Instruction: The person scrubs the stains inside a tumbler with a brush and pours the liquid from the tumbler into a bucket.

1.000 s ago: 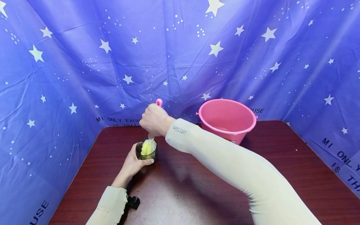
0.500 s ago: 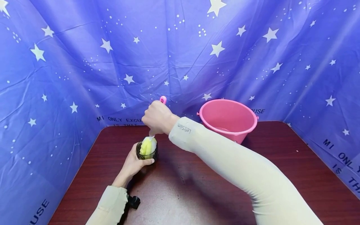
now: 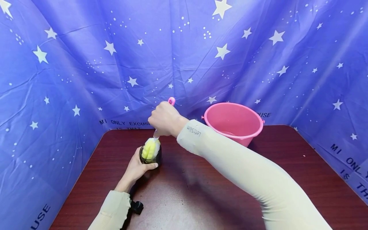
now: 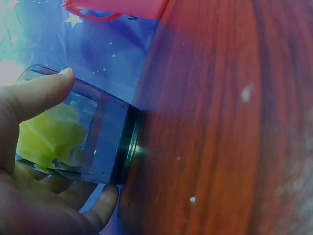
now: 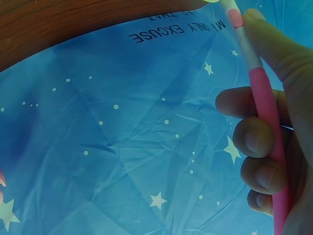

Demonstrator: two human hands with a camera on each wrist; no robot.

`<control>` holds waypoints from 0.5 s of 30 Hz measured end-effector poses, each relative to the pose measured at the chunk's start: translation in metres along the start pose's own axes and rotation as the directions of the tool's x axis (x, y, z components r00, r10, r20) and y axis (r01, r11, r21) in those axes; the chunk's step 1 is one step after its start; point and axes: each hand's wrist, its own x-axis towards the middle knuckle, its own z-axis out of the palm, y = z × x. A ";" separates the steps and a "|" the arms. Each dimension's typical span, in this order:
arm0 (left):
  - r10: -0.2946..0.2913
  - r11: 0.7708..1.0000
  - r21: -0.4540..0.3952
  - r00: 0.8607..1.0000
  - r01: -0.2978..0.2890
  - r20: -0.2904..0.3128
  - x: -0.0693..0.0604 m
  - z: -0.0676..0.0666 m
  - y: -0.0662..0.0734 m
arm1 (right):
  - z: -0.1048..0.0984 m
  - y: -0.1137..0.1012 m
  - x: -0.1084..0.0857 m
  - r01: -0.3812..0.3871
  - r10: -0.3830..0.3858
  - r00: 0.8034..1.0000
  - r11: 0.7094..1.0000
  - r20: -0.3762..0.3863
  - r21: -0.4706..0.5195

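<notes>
Below the right hand [image 3: 165, 118], as the head view has it, the yellow-and-white head of a sponge brush [image 3: 150, 150] sits partly inside a dark see-through glass [image 3: 158, 156], its top standing above the rim. The left hand [image 3: 135, 167] grasps that glass round its side. The sponge looks a close fit, so a hard upward pull could drag the glass along or twist it out of the left grip; dampness, if there is any, would make that likelier. Beyond the right hand and to its right stands a pink bucket [image 3: 244, 140]; a pale sheen on its floor might be water, but I cannot tell. From the left wrist, yellow sponge shows through the glass beside the thumb, while the part towards the base holds only small bright specks, perhaps drops. Whether that base touches the table [image 4: 210, 127] is unclear. From the right wrist, fingers wrap the pink ribbed handle [image 5: 266, 105], thumb against the white shaft [image 5: 248, 46]; a slackening thumb could let the brush swivel.
</notes>
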 end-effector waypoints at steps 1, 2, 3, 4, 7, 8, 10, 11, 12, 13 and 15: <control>-0.001 1.000 -0.001 1.000 0.001 0.000 0.000 0.000 0.000 | 0.000 0.000 0.000 -0.002 0.002 1.000 1.000 -0.003 0.002; -0.001 1.000 -0.003 1.000 0.001 0.001 0.000 0.000 0.000 | 0.000 0.000 -0.001 -0.004 0.004 1.000 1.000 -0.005 0.003; 0.001 1.000 -0.006 1.000 -0.001 0.001 0.000 0.000 0.000 | 0.000 0.001 -0.002 -0.007 0.007 1.000 1.000 -0.005 0.006; 0.002 1.000 -0.009 1.000 -0.002 0.002 0.000 0.000 0.000 | 0.000 0.001 -0.002 -0.009 0.009 1.000 1.000 -0.006 0.009; 0.003 1.000 -0.013 1.000 -0.003 0.003 0.000 0.000 0.000 | 0.000 0.002 -0.003 -0.015 0.015 1.000 1.000 -0.011 0.011; 0.002 1.000 -0.011 1.000 -0.002 0.003 0.000 0.000 0.001 | 0.000 0.002 -0.003 -0.017 0.017 1.000 1.000 -0.014 0.013; 0.000 1.000 -0.007 1.000 0.000 0.001 0.000 0.000 0.001 | 0.000 0.003 -0.004 -0.020 0.021 1.000 1.000 -0.019 0.016; -0.001 1.000 -0.004 1.000 0.001 -0.001 0.000 0.000 0.001 | 0.000 0.003 -0.005 -0.022 0.023 1.000 1.000 -0.022 0.018; -0.001 1.000 -0.002 1.000 0.001 -0.002 0.000 0.000 0.001 | 0.000 0.004 -0.006 -0.025 0.025 0.999 0.999 -0.025 0.021; 0.000 1.000 -0.001 1.000 0.000 -0.003 0.000 0.000 0.000 | 0.000 0.004 -0.006 -0.027 0.028 0.999 0.999 -0.028 0.025; 0.002 1.000 -0.004 1.000 -0.002 -0.005 0.000 0.000 0.000 | 0.000 0.005 -0.008 -0.032 0.033 0.999 0.999 -0.033 0.030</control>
